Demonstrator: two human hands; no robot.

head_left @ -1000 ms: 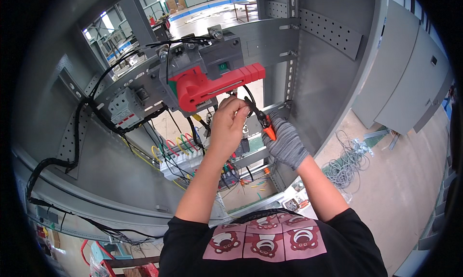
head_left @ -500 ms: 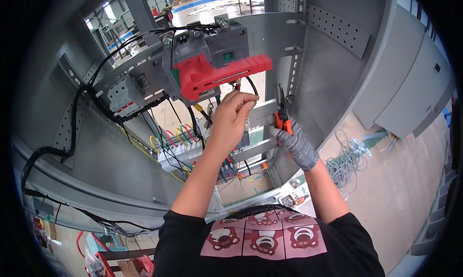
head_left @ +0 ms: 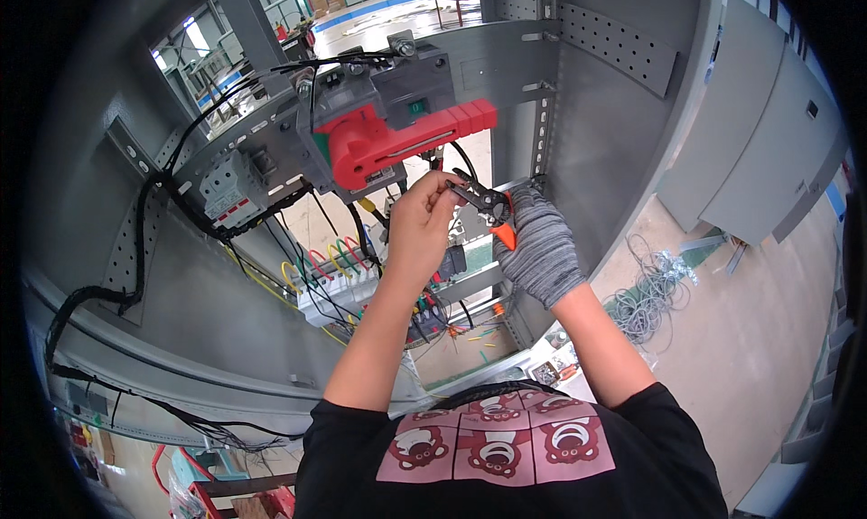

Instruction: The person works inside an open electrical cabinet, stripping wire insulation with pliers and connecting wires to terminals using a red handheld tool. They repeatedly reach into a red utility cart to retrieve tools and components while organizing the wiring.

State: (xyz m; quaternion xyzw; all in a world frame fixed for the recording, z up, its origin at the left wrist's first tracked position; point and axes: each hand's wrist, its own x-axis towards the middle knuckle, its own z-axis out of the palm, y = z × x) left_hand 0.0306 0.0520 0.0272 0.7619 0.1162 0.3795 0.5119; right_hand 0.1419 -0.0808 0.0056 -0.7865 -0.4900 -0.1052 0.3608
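Observation:
My bare left hand (head_left: 421,219) is raised just below a large red rotary handle (head_left: 406,141) on a grey switch. Its thumb and fingertips are pinched together, and what lies between them is too small to make out. My right hand (head_left: 540,250), in a grey knitted glove, grips wire strippers (head_left: 488,203) with orange handles. Their dark jaws point left and reach up to the fingertips of my left hand. A black cable (head_left: 467,156) curves down from the switch right behind the jaws.
A grey metal cabinet frame surrounds both hands. At left sits a small white breaker (head_left: 233,189); lower down, a row of white breakers (head_left: 336,295) carries coloured wires. Black cable bundles (head_left: 86,298) run along the left wall. Loose grey wire (head_left: 646,307) lies coiled on the floor at right.
The wire strippers have swung from upright to pointing left, and my right hand has brought them up to my left fingertips. My left hand keeps its pinch, and the view has shifted slightly.

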